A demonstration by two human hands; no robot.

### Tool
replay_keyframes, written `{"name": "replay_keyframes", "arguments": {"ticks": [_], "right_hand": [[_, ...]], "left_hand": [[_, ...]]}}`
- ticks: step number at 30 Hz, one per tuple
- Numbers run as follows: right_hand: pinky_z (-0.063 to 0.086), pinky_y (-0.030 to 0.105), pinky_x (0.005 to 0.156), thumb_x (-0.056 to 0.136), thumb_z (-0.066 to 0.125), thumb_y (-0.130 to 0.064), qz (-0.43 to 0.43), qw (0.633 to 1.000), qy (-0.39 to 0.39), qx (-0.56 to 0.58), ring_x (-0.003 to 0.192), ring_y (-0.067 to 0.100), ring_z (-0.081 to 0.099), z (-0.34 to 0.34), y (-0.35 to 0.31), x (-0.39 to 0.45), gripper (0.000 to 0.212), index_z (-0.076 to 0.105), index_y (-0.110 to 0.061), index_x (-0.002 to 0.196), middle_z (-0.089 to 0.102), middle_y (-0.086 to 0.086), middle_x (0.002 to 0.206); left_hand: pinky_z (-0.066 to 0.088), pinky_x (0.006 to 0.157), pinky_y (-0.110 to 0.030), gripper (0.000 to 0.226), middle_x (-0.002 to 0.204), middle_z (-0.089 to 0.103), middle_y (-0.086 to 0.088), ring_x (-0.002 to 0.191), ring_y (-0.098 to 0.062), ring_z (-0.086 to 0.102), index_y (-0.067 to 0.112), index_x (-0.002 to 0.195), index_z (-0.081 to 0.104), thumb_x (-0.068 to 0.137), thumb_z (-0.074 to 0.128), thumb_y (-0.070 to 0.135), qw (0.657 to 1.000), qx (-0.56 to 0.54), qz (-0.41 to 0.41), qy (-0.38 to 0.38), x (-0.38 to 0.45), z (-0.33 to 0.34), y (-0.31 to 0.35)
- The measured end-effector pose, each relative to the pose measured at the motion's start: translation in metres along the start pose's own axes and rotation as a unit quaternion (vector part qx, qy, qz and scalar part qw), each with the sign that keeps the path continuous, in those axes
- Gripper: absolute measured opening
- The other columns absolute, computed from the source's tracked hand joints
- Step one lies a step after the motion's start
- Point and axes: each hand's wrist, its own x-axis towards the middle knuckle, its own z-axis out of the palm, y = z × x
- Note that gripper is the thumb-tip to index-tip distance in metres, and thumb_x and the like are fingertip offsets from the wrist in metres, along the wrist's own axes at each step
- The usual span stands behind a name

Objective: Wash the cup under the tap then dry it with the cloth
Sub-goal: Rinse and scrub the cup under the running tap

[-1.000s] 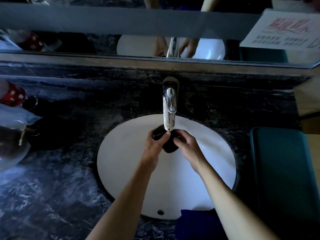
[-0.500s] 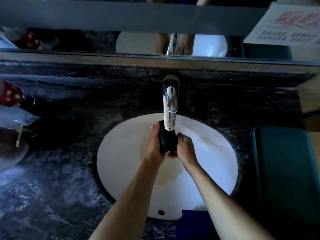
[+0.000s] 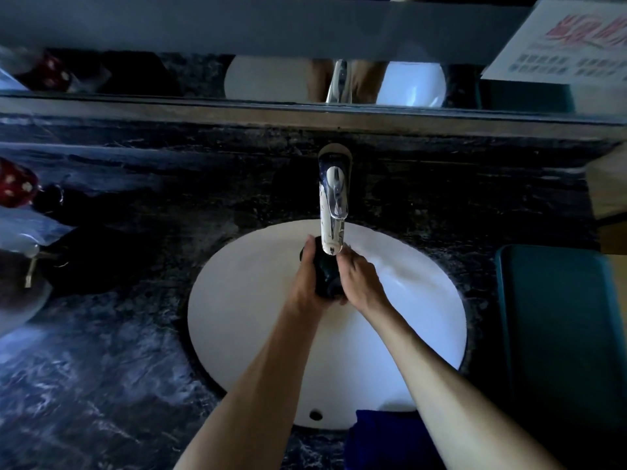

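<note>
A small dark cup (image 3: 326,276) is pressed between both my hands just under the spout of the chrome tap (image 3: 333,205), over the white oval sink (image 3: 251,320). My left hand (image 3: 307,283) wraps its left side and my right hand (image 3: 359,281) covers its right side. Most of the cup is hidden by my fingers. A dark blue cloth (image 3: 386,439) lies at the near rim of the sink, partly under my right forearm. The room is dim and I cannot make out running water.
Dark marble counter (image 3: 101,385) surrounds the basin. A red spotted object (image 3: 15,186) and clear plastic items (image 3: 23,232) crowd the left edge. A teal tray (image 3: 563,334) sits at the right. A mirror (image 3: 271,76) and a printed sheet (image 3: 570,42) are behind the tap.
The cup has turned from lying sideways to standing lengthwise between my palms, and both hands have closed in tighter around it, moving slightly up under the spout.
</note>
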Motion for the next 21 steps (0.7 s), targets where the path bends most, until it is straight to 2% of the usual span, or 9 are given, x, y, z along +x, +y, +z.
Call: {"name": "replay_keyframes", "arguments": {"ticks": [3, 5, 6, 8, 11, 13, 15, 17, 21], "right_hand": [[0.055, 0.04, 0.086, 0.098, 0.053, -0.047, -0.016, 0.999, -0.046, 0.018, 0.108, 0.024, 0.064, -0.002, 0.0, -0.009, 0.046, 0.048, -0.025, 0.138, 0.065, 0.0, 0.116], [0.049, 0.034, 0.088, 0.09, 0.065, -0.05, -0.038, 0.998, -0.038, -0.018, 0.118, 0.02, 0.059, 0.001, 0.005, -0.013, 0.059, 0.04, -0.03, 0.14, 0.063, 0.0, 0.131], [0.048, 0.036, 0.086, 0.091, 0.063, -0.053, -0.047, 0.998, -0.02, -0.042, 0.119, 0.023, 0.058, 0.003, 0.007, -0.013, 0.056, 0.04, -0.031, 0.137, 0.063, 0.001, 0.131], [0.045, 0.038, 0.075, 0.099, 0.047, -0.052, -0.043, 0.996, 0.02, -0.078, 0.11, 0.032, 0.062, 0.002, 0.005, -0.011, 0.034, 0.043, -0.031, 0.125, 0.067, 0.005, 0.12], [0.04, 0.036, 0.069, 0.105, 0.034, -0.047, -0.025, 0.996, 0.025, -0.083, 0.099, 0.039, 0.064, -0.004, 0.007, -0.006, 0.019, 0.044, -0.035, 0.116, 0.071, 0.009, 0.107], [0.047, 0.039, 0.074, 0.103, 0.039, -0.05, -0.032, 0.997, 0.001, -0.076, 0.105, 0.038, 0.064, -0.005, 0.008, -0.006, 0.024, 0.043, -0.037, 0.124, 0.071, 0.008, 0.113], [0.052, 0.044, 0.083, 0.094, 0.049, -0.061, -0.045, 0.994, -0.023, -0.101, 0.109, 0.036, 0.063, -0.004, 0.004, -0.008, 0.044, 0.04, -0.039, 0.131, 0.07, 0.005, 0.119], [0.052, 0.046, 0.085, 0.088, 0.05, -0.07, -0.024, 0.992, -0.011, -0.124, 0.107, 0.037, 0.063, 0.0, -0.001, -0.008, 0.053, 0.041, -0.039, 0.129, 0.071, 0.006, 0.115], [0.048, 0.045, 0.079, 0.101, 0.034, -0.054, 0.02, 0.989, 0.058, -0.138, 0.098, 0.044, 0.065, 0.007, -0.005, -0.001, 0.033, 0.046, -0.027, 0.117, 0.072, 0.017, 0.101]], "left_hand": [[0.047, 0.067, -0.031, 0.078, 0.072, 0.073, -0.009, 0.067, -0.028, 0.071, 0.013, 0.08, 0.074, 0.097, 0.027, 0.073, 0.994, -0.107, -0.012, 0.024, 0.004, 0.001, -0.001], [0.058, 0.057, -0.026, 0.078, 0.064, 0.075, -0.009, 0.058, -0.023, 0.075, 0.009, 0.076, 0.074, 0.101, 0.026, 0.065, 0.989, -0.148, -0.007, 0.018, 0.001, 0.004, 0.0], [0.059, 0.056, -0.026, 0.081, 0.063, 0.074, -0.01, 0.056, -0.024, 0.075, 0.008, 0.072, 0.075, 0.102, 0.025, 0.063, 0.987, -0.157, -0.017, 0.01, -0.001, 0.008, -0.001], [0.056, 0.066, -0.033, 0.077, 0.063, 0.074, -0.013, 0.059, -0.026, 0.076, 0.007, 0.075, 0.073, 0.101, 0.027, 0.063, 0.988, -0.15, -0.041, 0.015, -0.008, 0.015, 0.0], [0.05, 0.078, -0.04, 0.07, 0.071, 0.076, -0.015, 0.085, -0.031, 0.069, 0.007, 0.088, 0.07, 0.098, 0.033, 0.066, 0.974, -0.203, -0.092, 0.041, -0.009, 0.016, 0.002], [0.05, 0.079, -0.043, 0.071, 0.073, 0.077, -0.018, 0.092, -0.033, 0.065, 0.005, 0.093, 0.069, 0.097, 0.036, 0.067, 0.965, -0.229, -0.11, 0.057, -0.007, 0.014, 0.003], [0.05, 0.075, -0.042, 0.065, 0.067, 0.076, -0.017, 0.09, -0.032, 0.063, 0.006, 0.092, 0.066, 0.099, 0.035, 0.063, 0.964, -0.225, -0.118, 0.072, -0.005, 0.011, 0.005], [0.048, 0.071, -0.039, 0.057, 0.061, 0.074, -0.013, 0.086, -0.03, 0.062, 0.01, 0.088, 0.064, 0.102, 0.031, 0.054, 0.97, -0.192, -0.121, 0.085, -0.007, 0.012, 0.006], [0.046, 0.068, -0.037, 0.055, 0.058, 0.073, -0.013, 0.081, -0.029, 0.063, 0.011, 0.082, 0.066, 0.104, 0.029, 0.045, 0.966, -0.211, -0.125, 0.078, -0.01, 0.018, 0.008]]}}
